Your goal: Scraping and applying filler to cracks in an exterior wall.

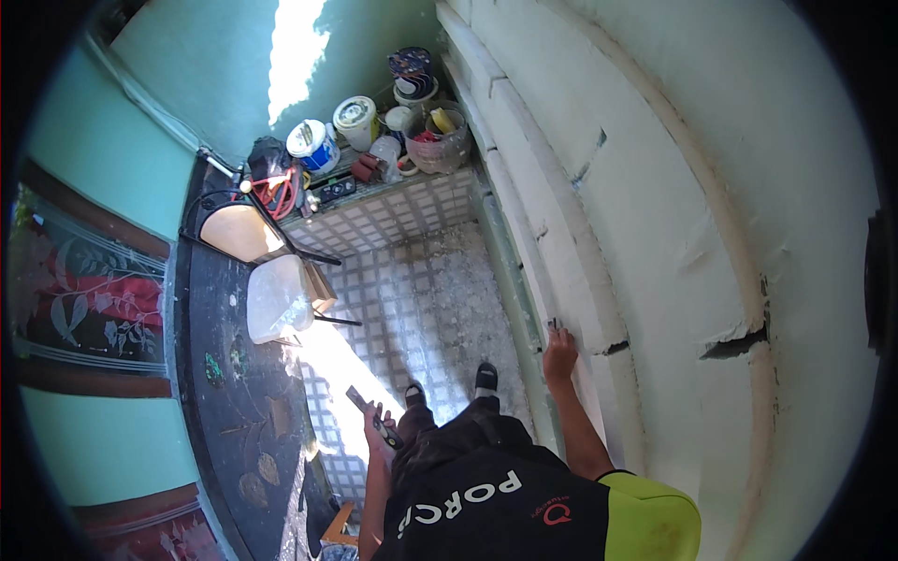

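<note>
My left hand is closed around the dark handle of a putty knife, low on the left side of my body. Its flat grey blade points up and to the left, away from my fingers. On the other side, my right hand is closed at the ledged, pale wall. A small greyish tip pokes out past those fingers; what it belongs to is too small to tell. Just right of that hand a dark crack breaks the ledge, and a wider dark gap opens farther right.
A chair with a pale seat stands left on the dark, stained surface. Paint buckets, a clear tub and a power strip crowd the far ledge. Sunlight crosses the tiled floor. Windows line the left wall.
</note>
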Tool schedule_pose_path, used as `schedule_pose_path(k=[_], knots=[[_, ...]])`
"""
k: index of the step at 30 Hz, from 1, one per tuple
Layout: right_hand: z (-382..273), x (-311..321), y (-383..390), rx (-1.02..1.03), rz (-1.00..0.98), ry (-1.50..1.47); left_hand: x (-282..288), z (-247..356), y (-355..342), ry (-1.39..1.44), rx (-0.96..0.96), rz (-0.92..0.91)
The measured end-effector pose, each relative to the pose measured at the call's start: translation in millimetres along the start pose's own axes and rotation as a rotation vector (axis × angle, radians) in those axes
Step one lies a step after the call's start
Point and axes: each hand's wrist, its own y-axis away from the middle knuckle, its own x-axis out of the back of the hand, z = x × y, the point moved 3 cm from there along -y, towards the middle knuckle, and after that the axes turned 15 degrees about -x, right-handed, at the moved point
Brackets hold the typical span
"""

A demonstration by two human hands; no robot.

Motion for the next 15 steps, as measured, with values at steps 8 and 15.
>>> schedule_pose_path(k=[8,15], knots=[[-58,-34,-96,-0.062,0.040,-0.015,-14,-5,-13,-0.139,0.082,-0.143],[-27,-22,-25,-0.044,-0.024,0.046,-12,16,-20,-0.169,0.019,-0.121]])
